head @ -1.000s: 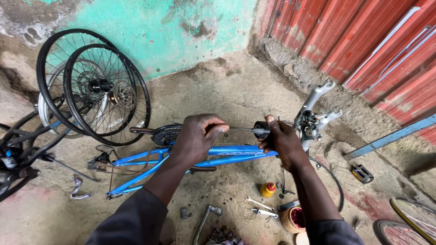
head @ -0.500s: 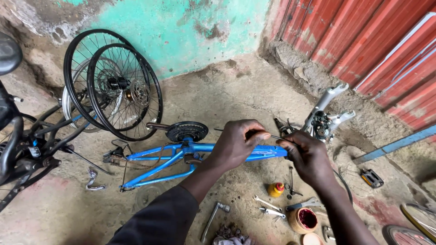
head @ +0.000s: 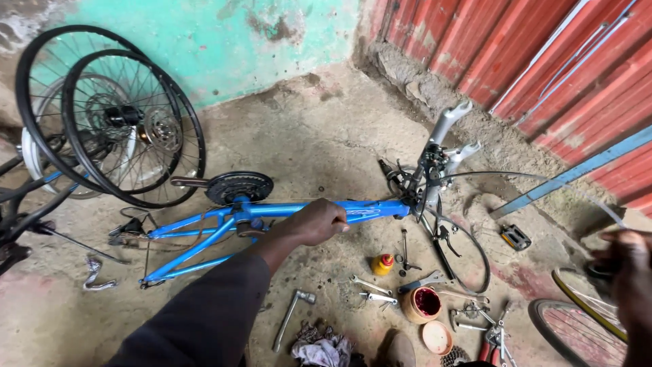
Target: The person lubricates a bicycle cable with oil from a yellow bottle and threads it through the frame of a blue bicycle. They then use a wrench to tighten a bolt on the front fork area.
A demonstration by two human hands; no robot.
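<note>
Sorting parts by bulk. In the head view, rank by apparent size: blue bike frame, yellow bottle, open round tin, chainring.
1. blue bike frame
2. chainring
3. open round tin
4. yellow bottle

The tin lies nearer the camera, so its rank is less sure.

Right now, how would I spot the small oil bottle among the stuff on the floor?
Start at the blue bike frame that the left hand grips. Just below its front end, on the bare ground, stands the small bottle. It is the only yellow thing there, with a red cap, upright among flat grey spanners.

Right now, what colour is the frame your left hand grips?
Blue frame, left hand on it; head view.
</note>
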